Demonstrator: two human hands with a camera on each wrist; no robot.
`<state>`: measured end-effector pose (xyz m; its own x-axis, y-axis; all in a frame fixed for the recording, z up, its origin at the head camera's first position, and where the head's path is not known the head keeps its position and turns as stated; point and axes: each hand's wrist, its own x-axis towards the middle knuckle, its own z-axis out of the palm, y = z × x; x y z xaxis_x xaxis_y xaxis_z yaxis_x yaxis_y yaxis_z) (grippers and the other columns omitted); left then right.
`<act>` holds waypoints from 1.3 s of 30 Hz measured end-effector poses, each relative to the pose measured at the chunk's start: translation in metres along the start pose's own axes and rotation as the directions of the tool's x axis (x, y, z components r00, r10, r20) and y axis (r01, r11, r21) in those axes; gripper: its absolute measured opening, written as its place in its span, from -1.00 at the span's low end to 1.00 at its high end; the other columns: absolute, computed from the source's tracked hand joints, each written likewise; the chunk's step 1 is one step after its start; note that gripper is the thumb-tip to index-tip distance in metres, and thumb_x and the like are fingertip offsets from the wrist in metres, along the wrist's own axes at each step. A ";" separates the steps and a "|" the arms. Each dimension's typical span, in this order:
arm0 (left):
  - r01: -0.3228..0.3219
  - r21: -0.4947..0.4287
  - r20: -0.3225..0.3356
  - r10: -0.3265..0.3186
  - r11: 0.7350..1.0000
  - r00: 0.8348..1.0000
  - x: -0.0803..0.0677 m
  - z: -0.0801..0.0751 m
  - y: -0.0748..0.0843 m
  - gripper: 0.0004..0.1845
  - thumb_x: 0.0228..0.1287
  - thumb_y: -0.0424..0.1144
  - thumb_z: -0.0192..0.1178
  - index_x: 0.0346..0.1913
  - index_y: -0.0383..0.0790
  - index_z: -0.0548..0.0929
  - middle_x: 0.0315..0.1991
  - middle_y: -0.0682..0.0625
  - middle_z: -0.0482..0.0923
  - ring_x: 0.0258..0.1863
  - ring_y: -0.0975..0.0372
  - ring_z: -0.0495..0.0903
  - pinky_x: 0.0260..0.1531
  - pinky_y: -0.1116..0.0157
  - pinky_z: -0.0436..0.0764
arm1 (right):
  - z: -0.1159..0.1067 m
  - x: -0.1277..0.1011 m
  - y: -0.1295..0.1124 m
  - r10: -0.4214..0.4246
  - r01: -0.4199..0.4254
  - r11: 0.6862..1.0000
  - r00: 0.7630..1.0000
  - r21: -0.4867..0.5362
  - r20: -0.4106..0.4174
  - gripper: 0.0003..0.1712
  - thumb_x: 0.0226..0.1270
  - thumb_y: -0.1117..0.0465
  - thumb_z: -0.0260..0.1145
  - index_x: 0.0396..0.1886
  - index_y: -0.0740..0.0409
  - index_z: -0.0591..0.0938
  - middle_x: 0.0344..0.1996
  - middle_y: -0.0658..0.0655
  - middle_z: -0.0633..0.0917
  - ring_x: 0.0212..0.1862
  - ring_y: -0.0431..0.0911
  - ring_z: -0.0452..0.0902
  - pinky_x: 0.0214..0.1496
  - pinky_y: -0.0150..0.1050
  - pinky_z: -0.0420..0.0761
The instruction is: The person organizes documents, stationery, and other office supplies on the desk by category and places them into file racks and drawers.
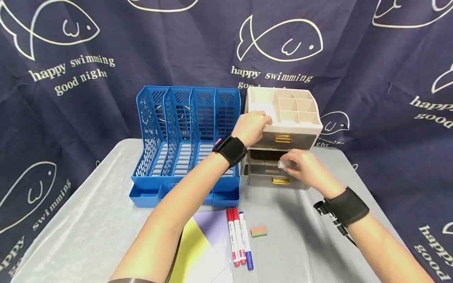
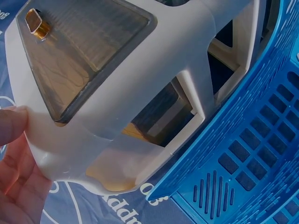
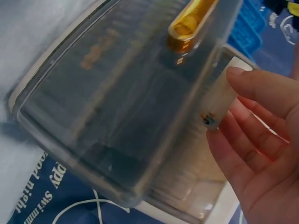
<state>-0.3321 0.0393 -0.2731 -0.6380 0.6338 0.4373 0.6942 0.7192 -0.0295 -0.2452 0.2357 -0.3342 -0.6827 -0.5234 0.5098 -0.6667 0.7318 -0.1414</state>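
My left hand [image 1: 252, 125] holds the top front edge of a white desk organizer [image 1: 297, 129], thumb and fingers at its rim in the left wrist view. The organizer's upper drawer [image 1: 301, 140], smoky with a gold handle, is closed. Below it, the see-through lower drawer [image 1: 260, 181] is pulled out. Over this drawer, my right hand [image 1: 306, 169] pinches a small white eraser-like block [image 3: 223, 95] between thumb and fingers. A bit of coloured print shows on the block's lower end.
Left of the organizer stands a blue file rack [image 1: 184, 179] with several slots. In front lie two red markers [image 1: 236, 236], a blue marker [image 1: 245, 236], an orange-and-green eraser [image 1: 258, 231] and coloured sheets [image 1: 198, 251], partly under my left arm. A fish-print curtain [image 1: 198, 47] hangs behind.
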 end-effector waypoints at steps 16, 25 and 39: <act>0.009 0.004 0.016 -0.009 1.000 1.000 0.001 -0.003 0.001 -0.69 0.27 -0.36 0.13 0.01 0.02 0.67 -0.12 0.09 0.63 -0.12 0.23 0.61 -0.17 0.28 0.60 | 0.015 0.012 0.024 0.124 -0.124 0.992 0.977 -0.010 0.172 -0.78 -0.11 0.50 0.44 -0.39 0.26 0.67 -0.42 0.13 0.69 -0.30 0.01 0.61 -0.20 -0.06 0.58; 0.003 -0.003 0.006 -0.003 1.000 1.000 0.002 -0.003 0.001 -0.70 0.27 -0.36 0.13 0.00 0.02 0.67 -0.12 0.09 0.63 -0.11 0.21 0.61 -0.19 0.27 0.60 | 0.023 0.010 0.029 0.123 -0.127 0.992 0.964 0.003 0.235 -0.79 -0.15 0.51 0.44 -0.46 0.23 0.66 -0.46 0.10 0.69 -0.32 0.03 0.61 -0.17 -0.03 0.58; 0.006 -0.001 0.009 -0.006 1.000 1.000 0.000 -0.002 0.001 -0.70 0.26 -0.36 0.15 -0.01 0.01 0.67 -0.13 0.09 0.63 -0.12 0.22 0.62 -0.20 0.27 0.60 | 0.029 0.015 0.034 0.137 -0.164 0.986 0.912 0.039 0.385 -0.84 -0.10 0.47 0.43 -0.48 0.23 0.66 -0.54 0.00 0.64 -0.44 -0.19 0.48 -0.31 -0.20 0.55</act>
<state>-0.3306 0.0392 -0.2717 -0.6451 0.6323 0.4290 0.6911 0.7223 -0.0256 -0.2871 0.2403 -0.3557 -0.8296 -0.5455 0.1188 -0.5564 0.7904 -0.2562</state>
